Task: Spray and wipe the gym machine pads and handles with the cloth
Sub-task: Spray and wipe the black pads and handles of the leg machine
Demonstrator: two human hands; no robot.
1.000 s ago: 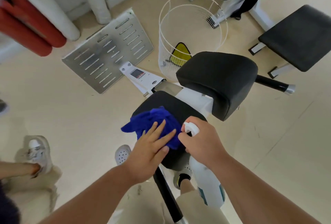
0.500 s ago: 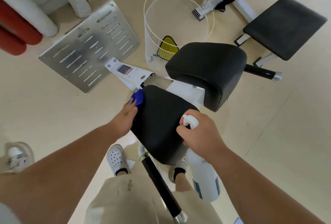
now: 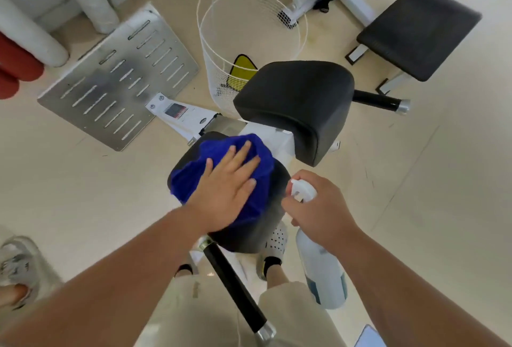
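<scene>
Bright, even indoor light, soft faint shadows, no harsh glare. Wide-angle bending at edges. Slight overall softness, mild motion blur around centre.

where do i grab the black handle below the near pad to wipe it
Grip the black handle mid-length, from above: it is a bare round bar, upper end tucked under the near pad, chrome cap at the free end.

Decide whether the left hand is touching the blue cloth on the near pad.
Touching. The head view shows the left hand lying flat, fingers straight, on the blue cloth spread over the near black pad.
</scene>
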